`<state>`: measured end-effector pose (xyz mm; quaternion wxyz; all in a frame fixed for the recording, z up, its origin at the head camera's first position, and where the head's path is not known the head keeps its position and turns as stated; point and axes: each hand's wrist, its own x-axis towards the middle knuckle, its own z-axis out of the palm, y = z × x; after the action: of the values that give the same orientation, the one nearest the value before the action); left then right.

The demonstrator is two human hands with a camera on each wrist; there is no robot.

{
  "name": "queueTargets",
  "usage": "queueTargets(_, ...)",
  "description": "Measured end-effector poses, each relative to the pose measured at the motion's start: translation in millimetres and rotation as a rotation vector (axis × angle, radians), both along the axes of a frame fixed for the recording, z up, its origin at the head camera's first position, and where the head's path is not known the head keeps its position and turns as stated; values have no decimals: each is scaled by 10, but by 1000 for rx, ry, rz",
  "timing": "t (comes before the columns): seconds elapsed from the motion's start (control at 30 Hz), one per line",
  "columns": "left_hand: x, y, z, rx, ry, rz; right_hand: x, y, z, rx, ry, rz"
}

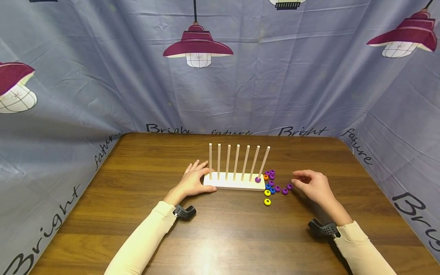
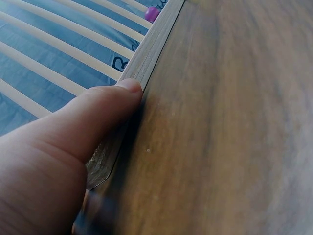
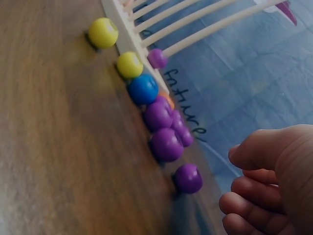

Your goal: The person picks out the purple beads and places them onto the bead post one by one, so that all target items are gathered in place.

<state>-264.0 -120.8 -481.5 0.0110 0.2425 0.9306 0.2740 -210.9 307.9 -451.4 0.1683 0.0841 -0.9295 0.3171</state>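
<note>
My left hand (image 1: pixel 190 181) grips the left end of a pale wooden peg board (image 1: pixel 237 185), the thumb on its front edge and the fingers behind it. Upright rods in a row stand on the board; one purple bead (image 1: pixel 258 179) sits at the foot of the rightmost rod. My right hand (image 1: pixel 314 186) is to the right of the loose beads, its fingers loosely bent with nothing between them. The nearest purple bead (image 3: pixel 188 178) lies just off its fingertips. Beside it are more purple beads (image 3: pixel 167 144), blue beads (image 3: pixel 143 89), yellow beads (image 3: pixel 103 33) and an orange bead (image 1: pixel 266 177).
A brown wood-grain table (image 1: pixel 220 229) carries everything. Behind and at both sides hangs a grey-blue curtain (image 1: pixel 137 95) printed with lamps and lettering. The loose beads cluster against the board's right end, with one yellow bead (image 1: pixel 267 202) nearer the front.
</note>
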Motion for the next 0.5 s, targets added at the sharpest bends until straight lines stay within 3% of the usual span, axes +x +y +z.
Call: queueTargets(0.5, -4, -5, -7, -4, 7, 1, 6, 83, -130, 11, -38, -3)
